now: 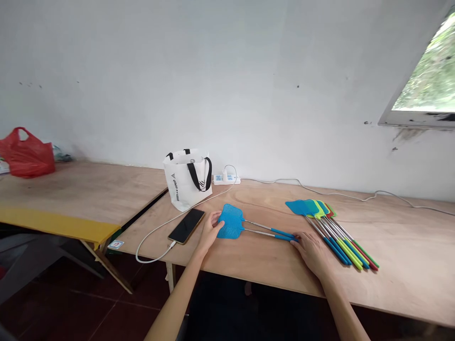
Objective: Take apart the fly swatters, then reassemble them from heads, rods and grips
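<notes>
Two blue fly swatters (230,222) lie in front of me, their mesh heads overlapping and their metal shafts spreading slightly apart before the blue handles meet. My left hand (211,229) grips the left edge of the heads, thumb on top and fingers curled behind. At the other end, my right hand (308,248) closes on the tips of the handles; its fingers partly cover them. Just right of that hand lies a fanned row of several more fly swatters (334,232) in blue, yellow-green, yellow, red and green, heads toward the wall.
A phone (186,226) on a white charging cable (149,261) lies left of my left hand. Behind it stand a white tote bag (188,180) and a power strip (226,179) against the wall. A red plastic bag (30,154) sits on the adjoining table (81,189).
</notes>
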`<state>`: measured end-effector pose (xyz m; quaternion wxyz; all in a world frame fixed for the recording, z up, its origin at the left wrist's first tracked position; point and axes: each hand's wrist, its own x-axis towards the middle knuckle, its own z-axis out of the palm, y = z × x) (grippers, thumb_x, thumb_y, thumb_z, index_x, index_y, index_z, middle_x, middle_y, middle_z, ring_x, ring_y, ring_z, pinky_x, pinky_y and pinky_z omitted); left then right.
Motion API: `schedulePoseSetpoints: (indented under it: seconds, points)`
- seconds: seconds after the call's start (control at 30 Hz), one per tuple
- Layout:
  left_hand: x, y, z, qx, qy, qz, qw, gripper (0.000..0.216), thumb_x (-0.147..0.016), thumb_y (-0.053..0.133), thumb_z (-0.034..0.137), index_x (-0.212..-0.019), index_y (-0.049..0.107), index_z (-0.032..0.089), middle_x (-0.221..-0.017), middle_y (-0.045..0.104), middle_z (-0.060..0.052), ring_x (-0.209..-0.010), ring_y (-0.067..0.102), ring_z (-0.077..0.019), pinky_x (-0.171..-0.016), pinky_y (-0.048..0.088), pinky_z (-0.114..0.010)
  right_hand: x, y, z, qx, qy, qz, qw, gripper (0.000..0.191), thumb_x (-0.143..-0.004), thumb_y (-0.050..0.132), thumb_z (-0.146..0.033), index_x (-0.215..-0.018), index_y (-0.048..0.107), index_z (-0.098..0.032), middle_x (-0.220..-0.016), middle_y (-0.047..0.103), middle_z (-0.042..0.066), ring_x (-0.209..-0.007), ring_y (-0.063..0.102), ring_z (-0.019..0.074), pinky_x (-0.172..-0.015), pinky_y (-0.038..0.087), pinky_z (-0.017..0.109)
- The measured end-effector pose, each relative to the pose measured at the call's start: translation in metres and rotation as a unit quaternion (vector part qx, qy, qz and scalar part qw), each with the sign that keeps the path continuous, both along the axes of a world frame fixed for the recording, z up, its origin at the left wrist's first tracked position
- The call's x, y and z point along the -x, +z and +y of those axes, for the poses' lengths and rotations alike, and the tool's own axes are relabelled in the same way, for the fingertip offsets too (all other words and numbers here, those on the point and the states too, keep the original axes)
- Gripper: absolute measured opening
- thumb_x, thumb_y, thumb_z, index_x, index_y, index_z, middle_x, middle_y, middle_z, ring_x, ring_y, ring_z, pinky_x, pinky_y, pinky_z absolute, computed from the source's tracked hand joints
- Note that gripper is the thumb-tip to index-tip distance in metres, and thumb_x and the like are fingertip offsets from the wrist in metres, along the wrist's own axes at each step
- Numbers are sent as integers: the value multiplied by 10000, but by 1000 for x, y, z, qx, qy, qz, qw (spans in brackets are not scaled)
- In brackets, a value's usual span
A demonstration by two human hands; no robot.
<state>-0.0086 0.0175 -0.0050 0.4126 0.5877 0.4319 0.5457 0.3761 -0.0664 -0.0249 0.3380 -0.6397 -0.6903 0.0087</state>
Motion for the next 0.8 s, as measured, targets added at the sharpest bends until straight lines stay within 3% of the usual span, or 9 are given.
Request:
schedulePoseSetpoints:
  seconds: [0.13, 0.27, 0.43, 0.57, 0.73, 0.8]
  points:
    - [-1, 7, -3, -14, 2, -38, 999, 497, -712, 750, 238, -1184, 593, 222, -1345, 621, -118, -1274, 588, -284, -1045, 495, -424, 6, 9, -4, 28, 1, 60, 998, 331, -876, 507, -517, -957, 662, -235, -929, 740, 80, -920, 683, 292, -856, 501, 418]
    - [-3, 17, -12, 3, -5, -60, 998, 616, -737, 791, 313, -1298, 546, 238, -1309, 656, -119, -1212, 639, -293, -1006, 531, -445, 10, 17, -7, 60, 0, 114, 992, 407, -874, 485, -526, -1033, 695, -217, -846, 739, 61, -736, 674, 247, -757, 525, 382]
    - [-6, 30, -20, 26, -35, -34, 998, 622, -775, 769, 361, -1334, 537, 216, -1260, 700, -117, -1143, 683, -293, -965, 572, -445, 35, 39, -19, 50, 58, 37, 996, 386, -914, 525, -495, -1142, 731, -262, -1155, 742, 64, -1073, 662, 293, -978, 490, 430]
    - [-12, 36, -21, 2, -44, -11, 999, 556, -811, 735, 389, -1302, 562, 196, -1294, 692, -125, -1197, 662, -293, -1020, 551, -447, 62, 53, -26, 76, 74, 18, 994, 353, -972, 449, -439, -1007, 750, -257, -1060, 761, 63, -1014, 688, 285, -905, 519, 395]
    - [-11, 31, -17, 0, 27, 0, 1000, 489, -889, 638, 415, -1312, 555, 183, -1376, 629, -149, -1284, 603, -275, -1046, 522, -398, 36, 37, -15, 49, 18, 11, 999, 381, -972, 425, -424, -1002, 750, -228, -1024, 762, 93, -984, 691, 298, -881, 515, 395]
    - [-8, 27, -16, 33, 4, 34, 999, 431, -912, 602, 436, -1263, 587, 186, -1340, 647, -145, -1248, 624, -277, -999, 542, -395, 12, 26, -9, 35, -22, 11, 999, 395, -964, 425, -433, -1051, 746, -220, -1068, 755, 102, -1016, 681, 302, -891, 508, 395]
